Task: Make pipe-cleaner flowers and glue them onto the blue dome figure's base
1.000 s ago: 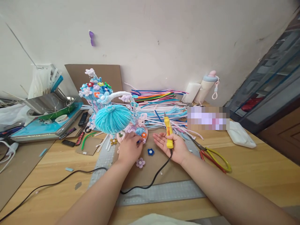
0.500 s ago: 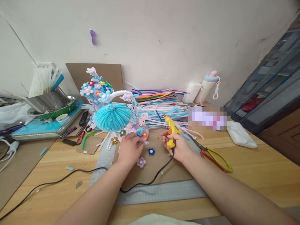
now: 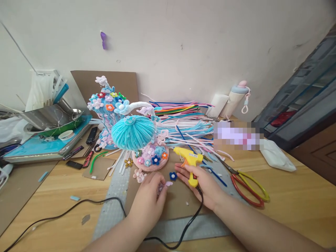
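Note:
My left hand point(image 3: 150, 196) is closed on a lilac pipe-cleaner flower point(image 3: 169, 183), most of it hidden behind the fingers. My right hand point(image 3: 203, 183) grips a yellow glue gun point(image 3: 189, 155) by its handle, nozzle pointing left. A dark blue flower point(image 3: 173, 176) lies on the cardboard between the hands. Beyond my left hand stands a pipe-cleaner lamp with a turquoise shade point(image 3: 133, 132); its round pink base point(image 3: 164, 165) carries several small flowers. Pale pink flowers point(image 3: 139, 175) and a gold flower point(image 3: 128, 162) lie beside the base.
Scissors point(image 3: 252, 189) with red and yellow handles lie at right. Bundles of pipe cleaners point(image 3: 183, 108) spread along the wall. Another flowered piece point(image 3: 103, 105) stands behind the lamp. A metal bowl point(image 3: 52, 115) sits at left. The black cord point(image 3: 89, 201) runs across the table.
Both hands have moved back toward me, the left away from the lamp base. The lilac flower that lay on the cardboard no longer shows there. The glue gun has tipped more level.

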`<state>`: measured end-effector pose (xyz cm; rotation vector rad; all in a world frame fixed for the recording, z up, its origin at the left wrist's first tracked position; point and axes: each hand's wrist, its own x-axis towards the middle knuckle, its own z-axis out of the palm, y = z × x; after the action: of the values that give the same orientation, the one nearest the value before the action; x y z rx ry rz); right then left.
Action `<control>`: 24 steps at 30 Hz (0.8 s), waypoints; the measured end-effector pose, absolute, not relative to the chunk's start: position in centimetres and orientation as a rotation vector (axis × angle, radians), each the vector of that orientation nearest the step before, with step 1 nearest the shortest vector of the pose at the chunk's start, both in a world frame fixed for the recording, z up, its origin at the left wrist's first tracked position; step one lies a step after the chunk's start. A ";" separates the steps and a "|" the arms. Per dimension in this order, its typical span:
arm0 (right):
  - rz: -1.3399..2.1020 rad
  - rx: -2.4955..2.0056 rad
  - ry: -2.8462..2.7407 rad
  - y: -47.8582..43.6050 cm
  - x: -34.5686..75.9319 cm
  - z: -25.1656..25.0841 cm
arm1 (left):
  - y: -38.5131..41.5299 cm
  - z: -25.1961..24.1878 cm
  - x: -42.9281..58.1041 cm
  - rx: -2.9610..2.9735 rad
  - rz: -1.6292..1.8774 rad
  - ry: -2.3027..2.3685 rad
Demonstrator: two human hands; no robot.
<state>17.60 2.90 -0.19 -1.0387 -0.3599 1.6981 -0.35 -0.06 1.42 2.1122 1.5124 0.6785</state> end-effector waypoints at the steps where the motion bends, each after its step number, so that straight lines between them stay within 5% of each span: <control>1: 1.695 -1.028 -0.367 2.9 17.5 -0.3 | -0.1 1.6 -0.4 2.098 0.653 1.542; 9: 1.902 -1.125 -0.258 1.4 16.4 0.5 | -2.5 1.6 0.1 2.037 0.486 1.316; 24: 1.847 -1.081 -0.731 -0.6 16.7 0.5 | -1.7 1.3 -0.8 2.267 1.014 1.251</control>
<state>16.71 -0.64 0.46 -1.0811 -0.7308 1.8468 -0.84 -1.68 1.27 2.2672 1.2510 1.0143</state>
